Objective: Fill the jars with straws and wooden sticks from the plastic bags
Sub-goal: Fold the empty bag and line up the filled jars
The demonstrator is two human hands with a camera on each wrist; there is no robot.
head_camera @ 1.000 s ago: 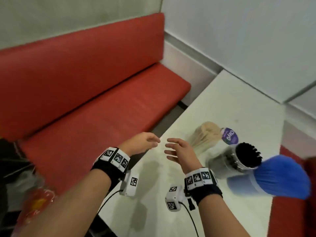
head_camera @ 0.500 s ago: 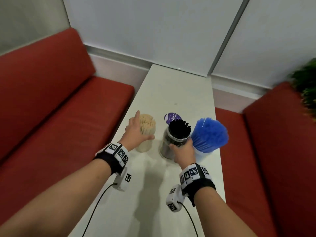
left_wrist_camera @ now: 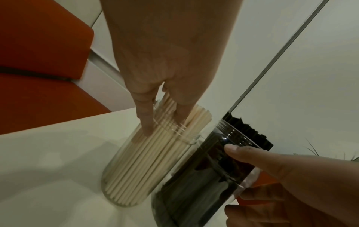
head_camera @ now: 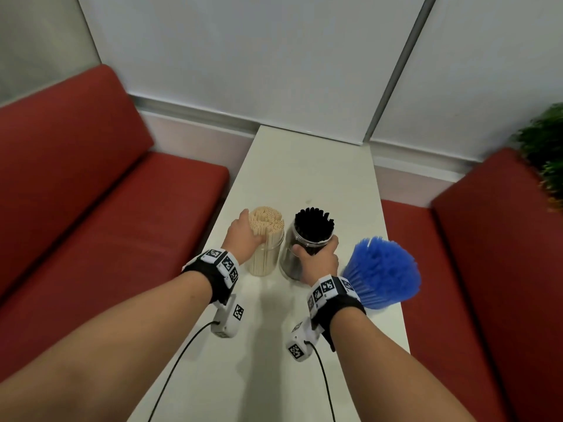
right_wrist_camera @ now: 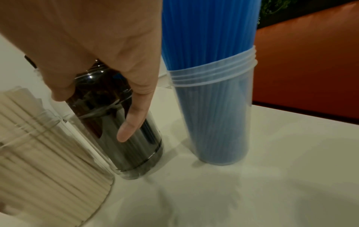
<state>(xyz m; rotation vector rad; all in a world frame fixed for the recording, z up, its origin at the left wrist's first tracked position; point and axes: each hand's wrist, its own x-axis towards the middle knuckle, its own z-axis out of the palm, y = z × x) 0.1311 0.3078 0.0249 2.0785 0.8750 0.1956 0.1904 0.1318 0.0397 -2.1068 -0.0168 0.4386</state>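
Observation:
Three clear jars stand in a row on the white table [head_camera: 307, 166]. The left jar [head_camera: 265, 257] is packed with beige sticks whose tops look hollow. My left hand [head_camera: 249, 228] grips this jar at its neck, fingers [left_wrist_camera: 145, 122] lying down over the rim. The middle jar [head_camera: 310, 236] holds black straws, and my right hand [head_camera: 316, 255] grips it with thumb and fingers [right_wrist_camera: 134, 122] round its upper part. It leans in the wrist views [right_wrist_camera: 136, 153]. The right jar [head_camera: 382, 277] holds long blue straws [right_wrist_camera: 209, 30] and nothing touches it.
Red benches [head_camera: 106, 208] run along both long sides of the narrow table, the right one [head_camera: 487, 269] close to the blue jar. A white wall panel stands behind, and a green plant [head_camera: 545, 156] is at the far right. Bare tabletop lies beyond the jars and towards me.
The view swung from the left bench to face the table. Both hands reached forward and took hold of the beige and black jars. The purple labelled item behind the jars no longer shows.

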